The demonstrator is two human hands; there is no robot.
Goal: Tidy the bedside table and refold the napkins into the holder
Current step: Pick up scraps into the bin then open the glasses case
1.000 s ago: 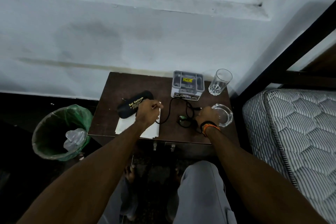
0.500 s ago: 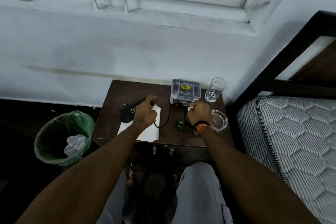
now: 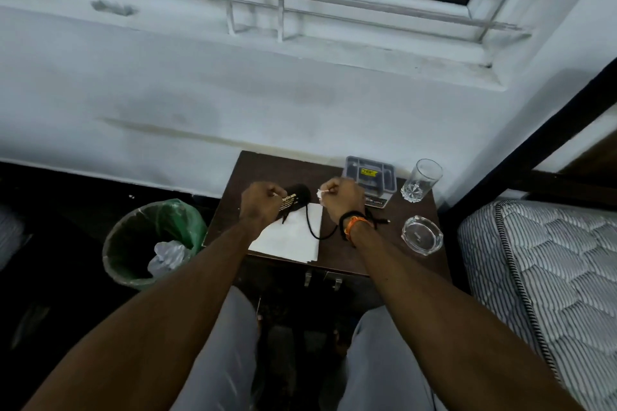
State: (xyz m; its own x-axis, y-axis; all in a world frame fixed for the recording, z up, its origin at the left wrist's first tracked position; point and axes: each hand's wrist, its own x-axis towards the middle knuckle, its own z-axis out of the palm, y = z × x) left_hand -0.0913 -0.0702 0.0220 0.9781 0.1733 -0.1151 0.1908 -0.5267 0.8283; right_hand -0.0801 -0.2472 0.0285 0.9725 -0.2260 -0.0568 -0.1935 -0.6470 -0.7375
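Note:
A white napkin stack (image 3: 288,237) lies at the front of the dark bedside table (image 3: 260,167). A black cable (image 3: 314,233) loops across the napkins. My left hand (image 3: 262,207) is curled over the black glasses case (image 3: 297,197) and pinches a small white bit, apparently the napkins' far left corner. My right hand (image 3: 344,200) pinches a white napkin corner at the far right of the stack. The grey plastic holder (image 3: 370,173) stands at the back of the table, just beyond my right hand.
A drinking glass (image 3: 421,180) stands at the table's back right and a glass ashtray (image 3: 422,236) at its front right. A green-lined bin (image 3: 133,243) with rubbish sits on the floor to the left. A mattress (image 3: 541,270) adjoins the table on the right.
My right hand moved left from beside the ashtray to the napkins' far right corner. My left hand stayed at the glasses case. The camera tilted up.

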